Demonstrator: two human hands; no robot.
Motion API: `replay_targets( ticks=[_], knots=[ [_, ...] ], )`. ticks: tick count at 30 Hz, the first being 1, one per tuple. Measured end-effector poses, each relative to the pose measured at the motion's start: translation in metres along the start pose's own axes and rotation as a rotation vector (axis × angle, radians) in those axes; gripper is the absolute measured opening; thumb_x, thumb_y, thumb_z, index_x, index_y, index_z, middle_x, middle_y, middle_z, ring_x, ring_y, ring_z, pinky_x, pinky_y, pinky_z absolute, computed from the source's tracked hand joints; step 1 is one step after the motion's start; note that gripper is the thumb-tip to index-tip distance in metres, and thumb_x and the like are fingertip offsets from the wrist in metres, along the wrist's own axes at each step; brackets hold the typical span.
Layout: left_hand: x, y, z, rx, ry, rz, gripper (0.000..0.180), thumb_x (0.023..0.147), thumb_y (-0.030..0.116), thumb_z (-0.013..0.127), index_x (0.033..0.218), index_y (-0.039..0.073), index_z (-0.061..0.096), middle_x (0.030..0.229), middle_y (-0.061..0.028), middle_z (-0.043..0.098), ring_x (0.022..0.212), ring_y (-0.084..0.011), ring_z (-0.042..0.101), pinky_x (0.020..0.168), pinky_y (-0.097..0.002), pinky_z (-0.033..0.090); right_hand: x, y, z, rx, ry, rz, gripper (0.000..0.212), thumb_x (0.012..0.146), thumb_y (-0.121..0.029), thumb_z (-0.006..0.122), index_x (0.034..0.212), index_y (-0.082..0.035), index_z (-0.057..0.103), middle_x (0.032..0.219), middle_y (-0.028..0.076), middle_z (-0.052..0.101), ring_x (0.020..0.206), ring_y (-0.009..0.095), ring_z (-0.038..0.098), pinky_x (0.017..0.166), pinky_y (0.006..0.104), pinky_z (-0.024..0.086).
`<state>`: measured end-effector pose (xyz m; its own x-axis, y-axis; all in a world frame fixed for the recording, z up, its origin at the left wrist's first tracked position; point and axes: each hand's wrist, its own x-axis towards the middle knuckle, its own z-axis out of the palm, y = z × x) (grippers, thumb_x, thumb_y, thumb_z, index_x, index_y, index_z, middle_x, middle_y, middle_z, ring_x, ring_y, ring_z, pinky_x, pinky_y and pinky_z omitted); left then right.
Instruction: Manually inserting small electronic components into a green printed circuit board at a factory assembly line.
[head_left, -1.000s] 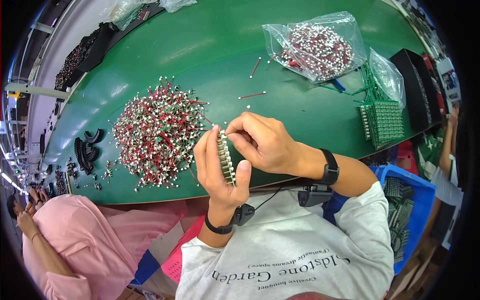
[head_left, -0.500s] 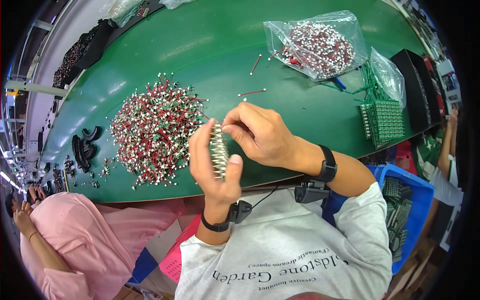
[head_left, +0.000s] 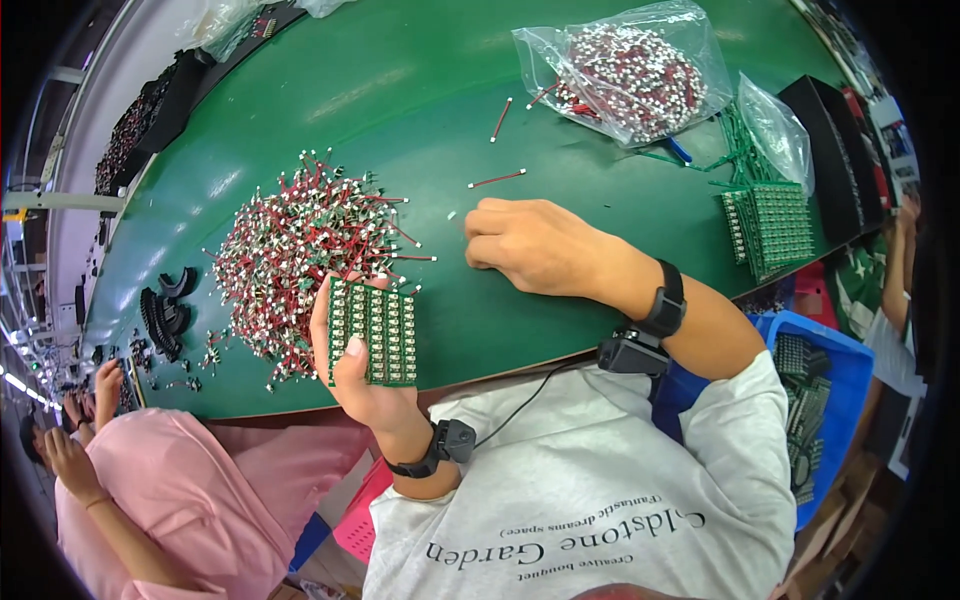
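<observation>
My left hand is closed around a green circuit board panel with rows of small pale connectors, the thumb lying across its face. The panel is tilted up over the table's near edge, beside a big pile of red wire leads with white plugs and small green boards. My right hand is above the table to the right of the panel, apart from it, with fingers curled in. What its fingers hold, if anything, is hidden. A small pale piece lies just left of it.
Two loose red leads lie beyond my right hand. A clear bag of leads stands at the back, and stacked green panels sit at right by a black box. A blue bin is lower right. A pink-clothed person sits at left.
My left hand has moved left and turned the panel from edge-on to face up. My right hand has come away from the panel, its pinching fingers now curled in.
</observation>
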<state>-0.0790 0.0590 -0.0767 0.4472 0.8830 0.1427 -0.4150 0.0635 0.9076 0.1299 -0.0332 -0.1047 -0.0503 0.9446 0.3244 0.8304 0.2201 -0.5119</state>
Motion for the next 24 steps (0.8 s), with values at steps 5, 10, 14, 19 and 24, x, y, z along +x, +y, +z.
replay_targets(
  ticks=[5,10,14,19,24],
  knots=[
    [0.000,-0.007,0.004,-0.090,-0.027,-0.100,0.070,0.081,0.020,0.052,0.141,-0.011,0.035,0.126,-0.0257,0.053,0.115,-0.0361,0.058,0.093,-0.0438,0.052,0.011,-0.021,-0.026,0.375,0.363,-0.014,0.008,0.086,-0.002,0.065,0.093,0.000,0.064,0.093,0.008,0.063,0.080,0.020,0.062,0.066,0.0314,0.052],
    [0.000,-0.024,0.024,-0.124,-0.058,-0.154,0.067,0.082,0.017,0.053,0.141,-0.009,0.036,0.125,-0.0239,0.054,0.114,-0.0329,0.059,0.094,-0.0416,0.051,0.011,-0.040,-0.031,0.782,0.289,0.150,0.012,0.097,-0.002,0.057,0.104,0.002,0.065,0.088,0.009,0.068,0.064,0.012,0.060,0.060,0.0269,0.051],
    [0.001,-0.026,0.033,-0.107,-0.083,-0.150,0.065,0.083,0.015,0.052,0.142,-0.008,0.035,0.119,-0.0259,0.057,0.111,-0.0296,0.060,0.096,-0.0410,0.050,0.012,-0.041,-0.022,0.872,0.316,0.171,0.017,0.094,0.002,0.057,0.109,0.003,0.065,0.087,0.007,0.070,0.066,0.013,0.065,0.064,0.0262,0.055],
    [-0.003,-0.025,0.042,-0.046,-0.096,-0.085,0.067,0.081,0.014,0.054,0.142,-0.007,0.036,0.118,-0.0234,0.057,0.111,-0.0282,0.060,0.096,-0.0397,0.049,0.006,-0.041,-0.023,0.838,0.306,0.267,0.012,0.091,0.002,0.063,0.102,0.003,0.066,0.089,0.009,0.072,0.068,0.013,0.067,0.063,0.0264,0.055],
    [-0.007,-0.028,0.038,0.075,-0.125,-0.028,0.071,0.075,0.013,0.057,0.141,-0.007,0.039,0.122,-0.0194,0.056,0.111,-0.0236,0.057,0.097,-0.0362,0.047,0.008,-0.044,-0.025,0.632,0.360,0.180,0.009,0.086,-0.001,0.068,0.094,0.002,0.067,0.081,0.009,0.068,0.063,0.011,0.062,0.055,0.0255,0.049]
  ],
)
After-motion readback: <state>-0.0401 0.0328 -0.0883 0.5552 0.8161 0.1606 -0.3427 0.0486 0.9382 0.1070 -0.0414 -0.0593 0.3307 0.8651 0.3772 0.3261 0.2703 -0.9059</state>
